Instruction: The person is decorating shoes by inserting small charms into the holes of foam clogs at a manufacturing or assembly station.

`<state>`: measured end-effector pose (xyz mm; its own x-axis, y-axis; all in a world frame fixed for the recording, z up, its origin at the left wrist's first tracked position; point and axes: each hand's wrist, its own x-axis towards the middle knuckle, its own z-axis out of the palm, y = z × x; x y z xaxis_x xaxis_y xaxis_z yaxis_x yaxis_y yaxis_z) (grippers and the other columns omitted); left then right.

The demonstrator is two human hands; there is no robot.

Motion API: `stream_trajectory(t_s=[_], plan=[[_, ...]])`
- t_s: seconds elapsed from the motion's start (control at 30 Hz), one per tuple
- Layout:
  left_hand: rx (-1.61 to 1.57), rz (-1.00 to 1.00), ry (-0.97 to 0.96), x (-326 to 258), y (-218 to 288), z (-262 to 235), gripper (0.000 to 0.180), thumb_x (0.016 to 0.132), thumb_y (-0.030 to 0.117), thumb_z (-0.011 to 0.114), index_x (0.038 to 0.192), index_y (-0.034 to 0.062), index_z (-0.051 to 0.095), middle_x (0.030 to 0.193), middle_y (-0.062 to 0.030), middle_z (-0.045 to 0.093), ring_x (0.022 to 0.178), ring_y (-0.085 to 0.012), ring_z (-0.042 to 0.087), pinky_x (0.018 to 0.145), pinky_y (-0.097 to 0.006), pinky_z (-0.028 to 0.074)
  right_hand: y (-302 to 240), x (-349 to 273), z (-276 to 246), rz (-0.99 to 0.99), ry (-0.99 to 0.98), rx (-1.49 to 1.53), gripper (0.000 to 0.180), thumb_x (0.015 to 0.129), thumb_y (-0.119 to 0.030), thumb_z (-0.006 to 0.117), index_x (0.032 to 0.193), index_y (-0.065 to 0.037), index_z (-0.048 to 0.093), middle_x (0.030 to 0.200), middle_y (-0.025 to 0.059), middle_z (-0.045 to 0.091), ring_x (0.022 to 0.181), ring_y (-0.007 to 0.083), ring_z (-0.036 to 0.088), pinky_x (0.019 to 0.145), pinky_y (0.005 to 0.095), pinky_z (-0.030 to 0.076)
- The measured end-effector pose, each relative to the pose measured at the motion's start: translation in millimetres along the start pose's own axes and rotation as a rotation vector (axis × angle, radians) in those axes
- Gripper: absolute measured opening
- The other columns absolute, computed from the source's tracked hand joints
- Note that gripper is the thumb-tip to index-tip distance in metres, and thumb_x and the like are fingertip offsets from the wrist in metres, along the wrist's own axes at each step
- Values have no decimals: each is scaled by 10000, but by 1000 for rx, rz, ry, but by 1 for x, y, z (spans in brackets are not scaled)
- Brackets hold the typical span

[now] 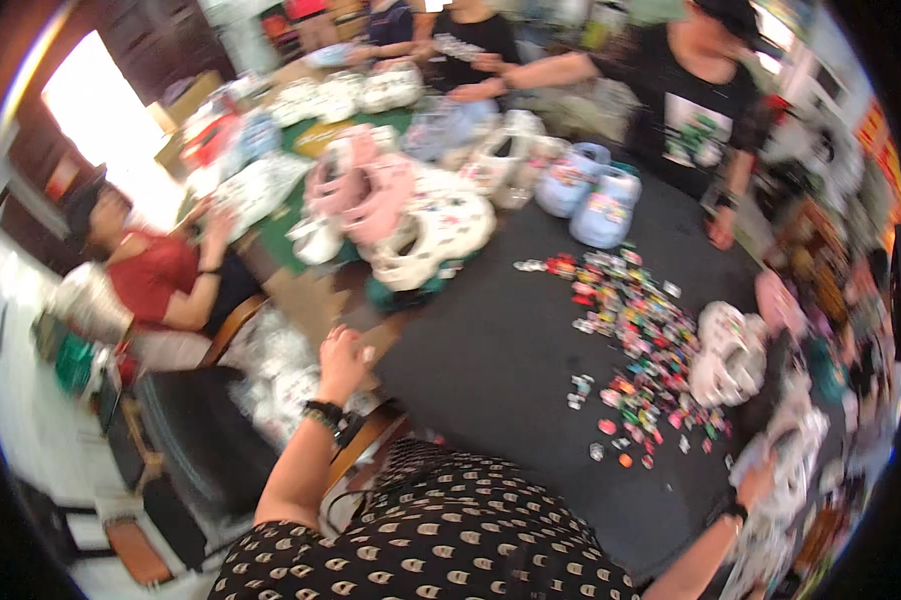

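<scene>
My left hand [342,362] is raised beside the near left edge of the black table [490,360], its fingers curled. A small pale spot shows at the fingertips, too blurred to name. Over at the right edge my right hand [757,482] grips a whitish clog [796,450], one of a bunch that seems wrapped in clear plastic. Left of it a pair of white clogs [727,355] lies by a heap of small colourful shoe charms [638,345]. Farther back stand lavender clogs [602,222] with charms on them.
Pink clogs [365,190] and cream clogs [438,225] are piled at the table's far left. A black chair [205,430] stands at my left, near bags of white goods [280,375]. A person in red [160,275] sits left; a person in black [685,120] stands across.
</scene>
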<state>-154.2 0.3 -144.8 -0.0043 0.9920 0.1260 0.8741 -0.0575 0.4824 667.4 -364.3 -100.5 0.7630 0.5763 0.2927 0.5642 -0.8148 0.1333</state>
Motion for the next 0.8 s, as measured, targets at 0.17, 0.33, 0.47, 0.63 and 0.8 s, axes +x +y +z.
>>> stream_trajectory(t_s=[0.17,0.33,0.47,0.63,0.8], plan=[[487,-648,133,-36,-105,-21,709,836,307,679,1427,33,399,1550,-198,278,1468,-378,144,1118,-647,189,-100,-39,-24,254,8,-202,794,843,-163,687,1517,-245,276,1564,191,248,1379,399,352,1078,506,368],[69,-1060,-312,-89,-212,-34,875,724,568,754,1347,8,499,1254,-240,602,1225,-383,542,1044,-513,392,-181,-75,-4,-303,-25,240,637,766,-61,715,1352,-36,467,1499,272,307,1385,437,306,1124,504,289],[177,-916,138,-120,-215,22,619,793,448,723,1236,58,536,1189,-215,612,1114,-387,586,941,-509,447,-238,-97,-15,-465,-174,526,424,733,8,672,1143,60,575,1426,306,388,1347,453,346,1118,505,282],[153,-888,278,-113,-213,5,470,742,201,763,1076,-10,508,986,-239,642,961,-447,604,827,-492,469,-305,-118,-54,-486,-341,755,279,780,-43,678,1051,-37,611,1344,216,496,1268,395,447,1070,469,358],[27,-391,300,-85,-188,-64,249,696,-43,705,883,-8,544,801,-163,586,747,-312,580,702,-385,473,-320,-139,-44,-534,-284,769,286,786,-94,687,1065,-65,629,1255,197,571,1190,389,518,1009,466,418]])
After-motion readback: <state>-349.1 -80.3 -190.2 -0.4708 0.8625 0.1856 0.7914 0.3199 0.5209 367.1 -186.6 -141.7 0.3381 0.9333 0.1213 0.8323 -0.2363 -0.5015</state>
